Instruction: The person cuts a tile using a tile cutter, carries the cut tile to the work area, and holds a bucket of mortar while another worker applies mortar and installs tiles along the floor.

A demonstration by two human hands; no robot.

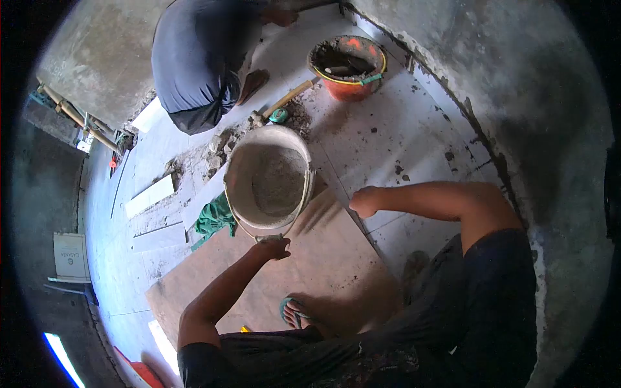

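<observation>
My left hand (275, 249) is closed round the grip of the wire handle of a pale, cement-stained bucket (237, 187). The bucket tilts so that its mouth faces me, and grey powdery cement (279, 184) shows inside it. Over the tiles to the right of the bucket, my right hand (366, 202) is curled into a fist and touches nothing I can see. A brown board (330, 258) lies under the bucket and my sandalled foot (296, 313).
A co-worker (194, 64) crouches at the far left. An orange bucket (352, 89) with mortar stands ahead on the tiles. Nearby are a wooden tool handle (291, 98), a green tape measure (279, 116), rubble (217, 155), a green cloth (215, 216) and tile strips (150, 197). A concrete wall (517, 77) borders the right.
</observation>
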